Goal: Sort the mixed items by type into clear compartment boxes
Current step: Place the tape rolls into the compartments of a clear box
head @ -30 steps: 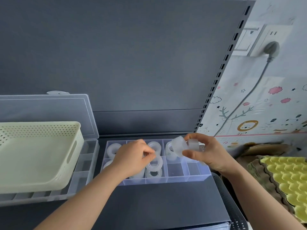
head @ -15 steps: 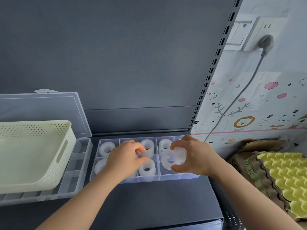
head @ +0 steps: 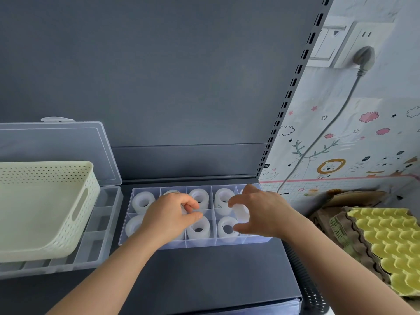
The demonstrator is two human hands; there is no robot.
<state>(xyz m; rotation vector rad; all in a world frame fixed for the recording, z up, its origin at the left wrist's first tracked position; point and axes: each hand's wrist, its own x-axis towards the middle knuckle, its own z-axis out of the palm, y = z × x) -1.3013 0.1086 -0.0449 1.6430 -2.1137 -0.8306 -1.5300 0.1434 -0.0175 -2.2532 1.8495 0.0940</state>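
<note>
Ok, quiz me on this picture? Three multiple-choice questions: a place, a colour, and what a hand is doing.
1. Where does the cream basket sit?
A) on the open clear box at left
B) hanging on the wall
C) in a hand

2. What colour is the egg tray at right?
A) blue
B) yellow
C) red

3. What is the right hand doing?
A) lying flat
B) pulling a plug
C) holding a white roll

Key: 1 A, it rests across that box's compartments; 2 B, its cups are yellow; 3 C, fingers and thumb curl round the roll.
</note>
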